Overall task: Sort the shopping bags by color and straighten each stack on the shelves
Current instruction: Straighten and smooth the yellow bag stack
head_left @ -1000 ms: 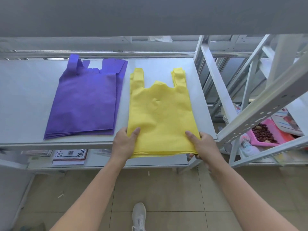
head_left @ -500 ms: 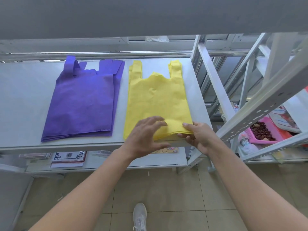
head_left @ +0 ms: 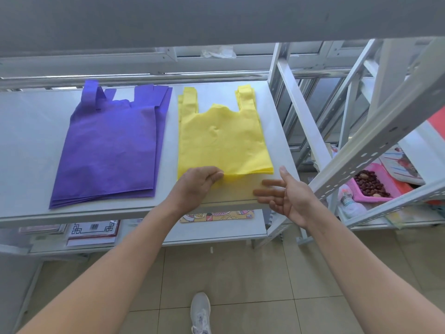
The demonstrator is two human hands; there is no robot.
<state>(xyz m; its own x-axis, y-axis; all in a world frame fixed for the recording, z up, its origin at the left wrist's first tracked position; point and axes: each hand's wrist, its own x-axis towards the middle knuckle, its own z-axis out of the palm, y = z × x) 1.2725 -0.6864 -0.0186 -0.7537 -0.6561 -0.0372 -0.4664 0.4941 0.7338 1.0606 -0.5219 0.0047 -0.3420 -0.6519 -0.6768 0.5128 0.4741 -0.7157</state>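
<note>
On the shelf point(head_left: 29, 141), yellow bags point(head_left: 221, 141) lie just beyond both hands point(head_left: 195, 186).

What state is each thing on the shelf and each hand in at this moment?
Purple bag stack: flat on the shelf, edges fanned unevenly, untouched.
Yellow bag stack: flat beside the purple one, apart from it.
Left hand: grip pinching the yellow stack's near edge.
Right hand: open, fingers spread, off the bags.
</note>
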